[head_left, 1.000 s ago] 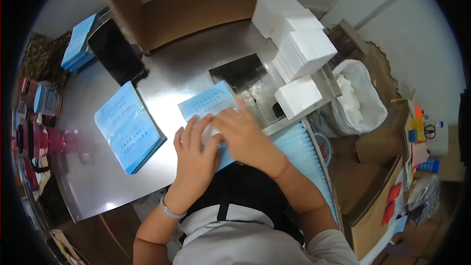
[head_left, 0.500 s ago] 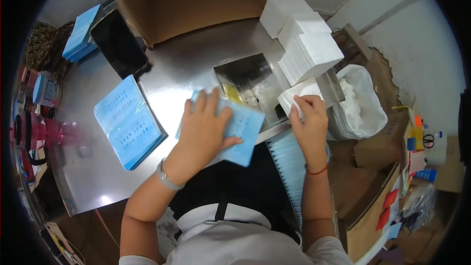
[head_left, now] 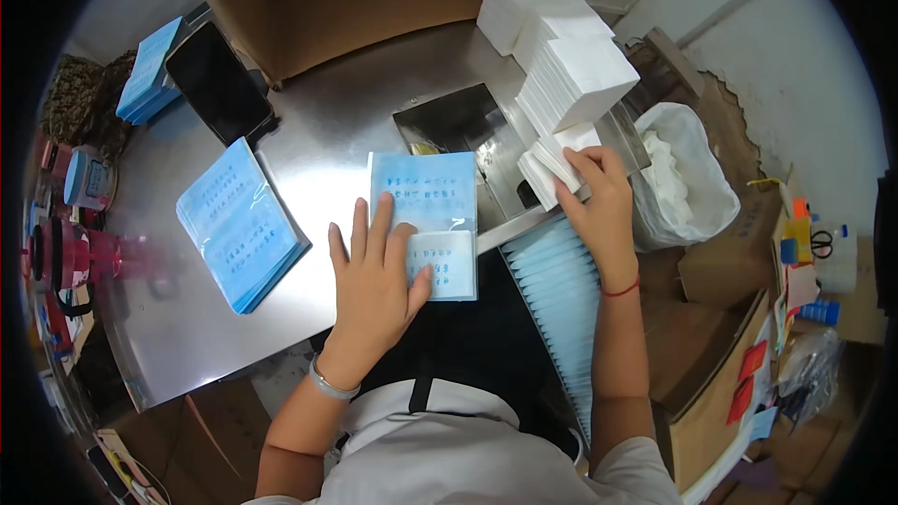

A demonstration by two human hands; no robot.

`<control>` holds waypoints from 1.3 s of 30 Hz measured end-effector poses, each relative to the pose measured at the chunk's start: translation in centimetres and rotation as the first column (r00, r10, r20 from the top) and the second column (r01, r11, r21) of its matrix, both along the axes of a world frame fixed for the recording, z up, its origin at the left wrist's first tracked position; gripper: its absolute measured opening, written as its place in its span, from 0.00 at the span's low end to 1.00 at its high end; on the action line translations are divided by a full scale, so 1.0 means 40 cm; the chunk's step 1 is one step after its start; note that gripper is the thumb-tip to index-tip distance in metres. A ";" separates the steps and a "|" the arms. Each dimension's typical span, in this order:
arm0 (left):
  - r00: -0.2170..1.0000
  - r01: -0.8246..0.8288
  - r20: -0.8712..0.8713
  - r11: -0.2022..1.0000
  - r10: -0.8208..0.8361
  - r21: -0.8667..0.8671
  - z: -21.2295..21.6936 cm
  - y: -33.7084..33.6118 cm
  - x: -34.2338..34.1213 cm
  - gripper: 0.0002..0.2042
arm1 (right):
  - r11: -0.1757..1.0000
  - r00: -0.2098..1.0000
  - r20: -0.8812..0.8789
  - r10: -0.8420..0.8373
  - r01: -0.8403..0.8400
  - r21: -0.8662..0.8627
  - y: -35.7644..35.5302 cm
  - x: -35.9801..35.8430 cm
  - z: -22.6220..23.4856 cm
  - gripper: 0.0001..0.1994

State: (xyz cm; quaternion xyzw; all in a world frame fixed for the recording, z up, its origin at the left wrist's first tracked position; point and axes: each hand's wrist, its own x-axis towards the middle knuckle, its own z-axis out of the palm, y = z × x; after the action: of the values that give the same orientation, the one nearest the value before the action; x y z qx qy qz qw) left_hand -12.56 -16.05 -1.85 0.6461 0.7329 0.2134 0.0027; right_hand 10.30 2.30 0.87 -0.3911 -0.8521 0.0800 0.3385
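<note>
A flat blue printed packet [head_left: 424,171] lies at the table's front edge, its lower part reaching over my lap. On its lower half sits a smaller pale-blue rectangle [head_left: 456,266], perhaps a flap or an insert. My left hand [head_left: 368,285] rests over the packet's left side with fingers stretched out. To the right, my right hand [head_left: 603,210] pinches some thin white folded pieces [head_left: 543,178] at the near end of a white stack [head_left: 580,75]; their material is unclear. Left of my left hand lies a pile of similar blue packets [head_left: 238,224].
A dark square panel [head_left: 454,122] is beyond the packet. A cardboard box [head_left: 374,23] stands at the back, a phone [head_left: 220,84] at back left. Pleated pale-blue sheets [head_left: 552,285] are below my right hand; a white-lined bin [head_left: 687,182] stands right. A pink bottle [head_left: 75,252] is far left.
The blue packet has turned upright, and the smaller rectangle on it now shows. My left hand has moved down and left across it. My right hand stays at the white pieces, which are more fanned.
</note>
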 end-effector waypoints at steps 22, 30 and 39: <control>0.979 0.200 0.056 0.975 -0.196 -0.092 0.033 -0.008 -0.073 0.22 | 0.966 0.973 0.066 0.223 -0.230 0.117 -0.182 -0.141 0.016 0.14; 0.903 0.304 0.323 0.953 -0.283 -0.014 0.068 0.069 0.003 0.37 | 0.968 0.857 0.457 0.239 -0.245 -0.048 -0.136 -0.269 -0.066 0.07; 0.894 -0.434 -0.072 0.894 0.443 0.110 0.045 -0.107 -0.295 0.20 | 0.972 0.982 -0.094 -0.164 0.177 0.156 -0.069 -0.153 0.004 0.06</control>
State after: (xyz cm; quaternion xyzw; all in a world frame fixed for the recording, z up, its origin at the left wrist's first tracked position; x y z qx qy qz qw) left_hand -24.36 -20.32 -0.04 0.4730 0.8484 0.2106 -0.1099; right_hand 4.19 -0.45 1.03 -0.4304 -0.8047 -0.0038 0.4089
